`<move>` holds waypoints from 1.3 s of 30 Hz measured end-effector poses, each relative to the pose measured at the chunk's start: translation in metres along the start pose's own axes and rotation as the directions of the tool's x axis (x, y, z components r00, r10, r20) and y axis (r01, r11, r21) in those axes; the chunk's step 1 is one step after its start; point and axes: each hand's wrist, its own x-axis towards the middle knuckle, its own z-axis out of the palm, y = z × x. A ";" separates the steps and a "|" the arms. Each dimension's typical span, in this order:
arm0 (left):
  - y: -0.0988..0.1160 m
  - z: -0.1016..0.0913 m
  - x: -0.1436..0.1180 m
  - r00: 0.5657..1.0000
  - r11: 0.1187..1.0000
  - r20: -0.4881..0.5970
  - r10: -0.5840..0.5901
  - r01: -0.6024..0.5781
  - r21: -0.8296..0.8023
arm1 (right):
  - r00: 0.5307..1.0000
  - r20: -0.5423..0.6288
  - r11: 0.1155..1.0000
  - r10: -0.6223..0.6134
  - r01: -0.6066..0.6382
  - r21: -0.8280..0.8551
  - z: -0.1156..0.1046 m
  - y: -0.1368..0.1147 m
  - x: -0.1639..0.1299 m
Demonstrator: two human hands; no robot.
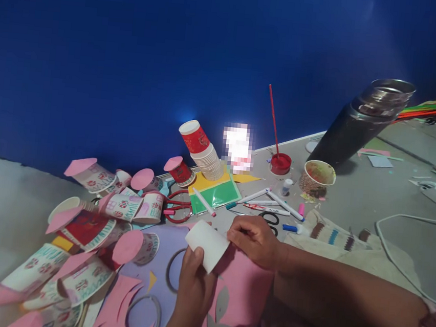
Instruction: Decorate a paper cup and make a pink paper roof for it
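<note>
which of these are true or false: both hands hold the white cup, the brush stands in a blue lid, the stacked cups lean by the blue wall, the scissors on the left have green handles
1. Both hands hold the white cup. True: the left hand grips it from below and the right hand from the upper right.
2. The brush stands in a blue lid. False: the red brush stands in a red paint lid.
3. The stacked cups lean by the blue wall. True: the stack tilts left, red cup on top.
4. The scissors on the left have green handles. False: the scissors have red handles.
</note>
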 end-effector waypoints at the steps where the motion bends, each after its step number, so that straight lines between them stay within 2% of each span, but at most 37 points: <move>1: 0.000 0.001 0.000 0.999 0.999 0.010 -0.040 0.041 -0.035 | 1.000 0.000 1.000 -0.013 0.013 -0.008 0.000 0.000 0.000; 4: 0.004 0.007 0.000 0.991 0.981 0.011 -0.130 0.130 -0.141 | 0.999 0.007 0.999 -0.051 0.052 -0.017 0.001 0.000 -0.002; 12: 0.014 0.018 -0.002 0.981 0.955 0.138 -0.135 0.166 -0.245 | 0.985 0.038 0.984 -0.170 0.172 -0.047 0.008 0.010 -0.008; 18: 0.012 0.014 -0.001 0.984 0.958 0.132 -0.123 0.153 -0.243 | 0.958 0.079 0.951 -0.275 0.283 -0.127 0.010 0.008 -0.009; 21: 0.013 0.014 -0.002 0.989 0.973 0.129 -0.068 0.094 -0.209 | 0.924 0.118 0.907 -0.363 0.380 -0.180 0.010 0.008 -0.011; 24: 0.016 0.015 -0.004 0.990 0.988 0.127 -0.060 0.077 -0.133 | 0.892 0.175 0.861 -0.417 0.449 -0.239 0.010 0.010 -0.012; 30: 0.018 0.015 -0.001 0.995 0.987 0.062 -0.081 0.089 -0.133 | 0.893 0.193 0.868 -0.407 0.443 -0.222 0.009 0.010 -0.010; 35: 0.021 0.010 0.005 0.987 0.966 0.062 -0.148 0.157 -0.204 | 0.922 0.164 0.896 -0.351 0.381 -0.227 0.006 0.007 -0.007; 39: 0.019 0.010 0.007 0.987 0.960 0.037 -0.158 0.162 -0.227 | 0.957 0.111 0.917 -0.268 0.288 -0.277 0.005 -0.004 0.001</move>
